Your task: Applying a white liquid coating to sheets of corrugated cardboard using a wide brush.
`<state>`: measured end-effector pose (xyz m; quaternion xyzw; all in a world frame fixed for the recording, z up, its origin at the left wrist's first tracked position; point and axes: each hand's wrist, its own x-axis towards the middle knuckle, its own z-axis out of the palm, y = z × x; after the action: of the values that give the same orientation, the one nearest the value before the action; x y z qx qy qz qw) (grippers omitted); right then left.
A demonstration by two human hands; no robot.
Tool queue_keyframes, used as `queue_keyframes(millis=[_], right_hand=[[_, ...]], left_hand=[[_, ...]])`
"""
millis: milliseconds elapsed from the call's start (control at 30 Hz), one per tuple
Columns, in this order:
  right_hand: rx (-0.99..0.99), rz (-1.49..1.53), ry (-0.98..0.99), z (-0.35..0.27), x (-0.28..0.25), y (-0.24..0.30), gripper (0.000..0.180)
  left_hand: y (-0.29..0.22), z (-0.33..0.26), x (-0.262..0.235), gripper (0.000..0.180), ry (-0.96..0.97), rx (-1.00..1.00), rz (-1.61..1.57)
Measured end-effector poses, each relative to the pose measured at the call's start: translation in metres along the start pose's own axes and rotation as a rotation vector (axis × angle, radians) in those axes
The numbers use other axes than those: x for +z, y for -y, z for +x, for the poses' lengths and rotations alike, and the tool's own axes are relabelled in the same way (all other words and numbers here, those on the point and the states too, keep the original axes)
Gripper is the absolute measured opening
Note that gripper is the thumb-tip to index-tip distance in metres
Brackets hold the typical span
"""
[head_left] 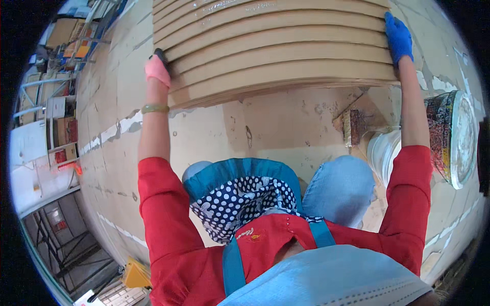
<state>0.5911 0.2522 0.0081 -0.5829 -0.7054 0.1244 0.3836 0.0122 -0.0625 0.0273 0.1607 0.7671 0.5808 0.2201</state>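
A broad stack of tan cardboard sheets [275, 48] spreads in overlapping, stepped layers across the far middle. Shiny, wet-looking streaks mark its far part. My left hand [158, 70], in a pink glove with dark fingertips, grips the stack's left edge near the front corner. On the opposite edge my right hand [399, 40], gloved in blue, has its fingers pressed together against the sheets' side. Both arms are stretched forward, and the undersides of the fingers are partly hidden.
Nearer me on the right, a wide brush [351, 127] lies beside a white bucket [384, 153]. Further right stands a larger, stained bucket [444, 137]. Metal racks [38, 97] with boxes line the left side. A yellow object [136, 274] sits at the lower left.
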Motion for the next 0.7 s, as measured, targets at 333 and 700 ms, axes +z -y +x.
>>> queue_keyframes(millis=[333, 700], right_hand=[[0.065, -0.153, 0.059, 0.000, -0.017, 0.002, 0.058], [-0.160, 0.481, -0.317, -0.069, -0.058, 0.025, 0.038]], left_hand=[[-0.001, -0.038, 0.034, 0.039, -0.364, 0.254, 0.671], [0.022, 0.024, -0.090, 0.067, 0.532, 0.185, 0.091]])
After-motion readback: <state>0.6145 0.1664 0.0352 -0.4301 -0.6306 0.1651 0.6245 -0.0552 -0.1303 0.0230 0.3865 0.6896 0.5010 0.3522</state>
